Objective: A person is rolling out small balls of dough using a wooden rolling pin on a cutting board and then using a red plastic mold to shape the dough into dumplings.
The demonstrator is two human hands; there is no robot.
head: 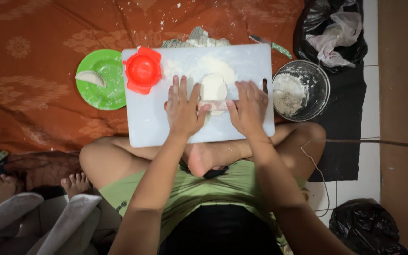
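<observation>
A white cutting board (157,123) lies across my crossed legs. On it a flattened oval of white dough (213,86) rests in scattered flour. A rolling pin (215,106) lies across the dough's near end. My left hand (182,108) presses flat on the pin's left end, fingers spread. My right hand (249,107) presses flat on its right end. A red round dumpling press (143,70) sits on the board's far left corner.
A green plate (102,80) with one folded dumpling (90,77) sits left of the board on an orange cloth. A metal bowl (302,89) of dough is at the right, with black plastic bags beyond. Another person's feet (5,186) show at lower left.
</observation>
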